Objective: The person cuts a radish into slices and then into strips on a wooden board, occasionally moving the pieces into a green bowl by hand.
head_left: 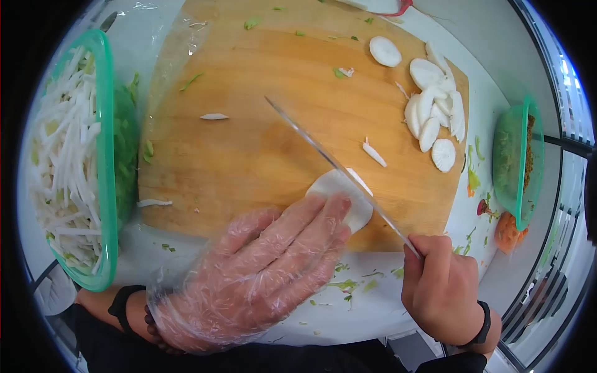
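The person is pinning a stack of radish slices (341, 198) flat on the cutting board (249, 155) under the gloved left hand (261, 273), fingers (323, 217) spread open just beside the blade. The right hand (441, 289) is gripping the knife (336, 165) by its handle, fingers closed around it. Curling the left fingertips back from the edge would likely make the cutting safer and the strips more even.

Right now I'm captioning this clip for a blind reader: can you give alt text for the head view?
A gloved left hand presses a white radish piece onto a wooden cutting board while the bare right hand holds a knife across it. Cut slices lie at the board's far right; a green basket of white strips sits left.
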`<action>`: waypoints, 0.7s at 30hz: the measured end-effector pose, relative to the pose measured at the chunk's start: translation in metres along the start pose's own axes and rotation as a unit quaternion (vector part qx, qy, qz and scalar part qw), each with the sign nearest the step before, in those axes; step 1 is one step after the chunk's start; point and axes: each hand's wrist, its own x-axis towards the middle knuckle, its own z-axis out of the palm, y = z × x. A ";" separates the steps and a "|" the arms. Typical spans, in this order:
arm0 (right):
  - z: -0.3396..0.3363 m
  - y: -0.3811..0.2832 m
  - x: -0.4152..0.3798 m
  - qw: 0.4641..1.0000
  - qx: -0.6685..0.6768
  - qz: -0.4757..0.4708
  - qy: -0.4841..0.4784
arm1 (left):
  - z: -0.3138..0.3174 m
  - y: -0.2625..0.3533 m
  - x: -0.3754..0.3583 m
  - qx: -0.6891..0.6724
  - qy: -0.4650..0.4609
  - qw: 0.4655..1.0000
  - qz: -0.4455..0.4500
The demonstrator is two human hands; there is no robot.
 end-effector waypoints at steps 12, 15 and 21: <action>0.012 -0.002 0.018 0.997 -0.071 0.013 0.022 | -0.001 0.002 0.002 0.013 -0.003 1.000 0.000; 0.007 -0.003 0.013 0.999 -0.023 0.035 0.018 | 0.002 0.001 0.000 0.021 0.015 1.000 0.001; 0.005 -0.006 -0.001 1.000 -0.010 0.018 0.007 | 0.003 0.002 -0.001 0.015 0.018 1.000 -0.003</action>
